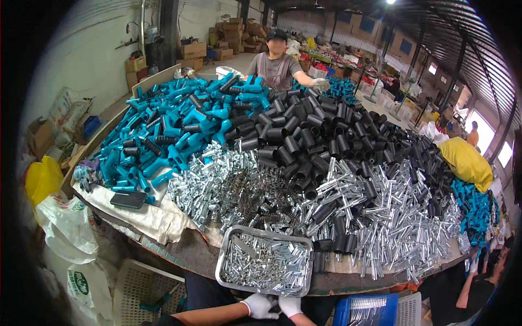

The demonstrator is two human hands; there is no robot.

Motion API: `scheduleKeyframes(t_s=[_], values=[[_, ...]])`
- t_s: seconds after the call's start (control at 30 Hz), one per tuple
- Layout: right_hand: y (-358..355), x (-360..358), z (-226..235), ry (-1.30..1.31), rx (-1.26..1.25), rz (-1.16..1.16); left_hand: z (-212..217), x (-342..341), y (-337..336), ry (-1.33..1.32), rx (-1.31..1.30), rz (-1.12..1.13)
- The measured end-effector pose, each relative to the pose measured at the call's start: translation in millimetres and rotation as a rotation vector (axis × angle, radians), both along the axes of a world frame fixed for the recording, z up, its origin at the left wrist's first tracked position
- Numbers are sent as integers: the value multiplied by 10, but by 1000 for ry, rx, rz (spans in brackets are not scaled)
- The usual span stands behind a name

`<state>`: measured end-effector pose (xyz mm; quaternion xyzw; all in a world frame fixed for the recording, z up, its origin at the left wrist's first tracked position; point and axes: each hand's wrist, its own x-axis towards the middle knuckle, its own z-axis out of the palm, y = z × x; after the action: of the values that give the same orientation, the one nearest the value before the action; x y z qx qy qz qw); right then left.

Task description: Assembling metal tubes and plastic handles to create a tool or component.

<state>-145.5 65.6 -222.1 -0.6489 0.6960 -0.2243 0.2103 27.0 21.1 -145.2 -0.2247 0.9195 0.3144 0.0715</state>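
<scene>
Both my hands wear white gloves and meet low in front of me, just below the near rim of a metal tray (219, 266). My left hand (261, 307) is closed, fingers curled inward, with something small and dark near its fingertips. Beside it my right hand (290, 306) is also closed, partly under the tray's edge. What they hold is too dark and small to make out. Small bolts and pins (266, 261) fill the tray. Behind it lie dark coil springs (250, 198), silvery metal fittings (204, 187) and long metal rods (389, 228).
Teal plastic handles (174, 122) heap at the far left, black tubes (304, 136) beyond the middle. A phone (128, 199) lies on cloth at left. A co-worker (277, 65) faces me across the table. Below are a blue bin (350, 304) and a white crate (128, 288).
</scene>
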Motion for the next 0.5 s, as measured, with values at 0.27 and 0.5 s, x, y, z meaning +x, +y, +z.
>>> scheduleKeyframes(t_s=[0.27,0.5], values=[[83,514,756,-179,313,201,-1282,87,123,240,73,-60],[-56,661,215,-32,767,325,-1525,-70,158,260,197,-360]])
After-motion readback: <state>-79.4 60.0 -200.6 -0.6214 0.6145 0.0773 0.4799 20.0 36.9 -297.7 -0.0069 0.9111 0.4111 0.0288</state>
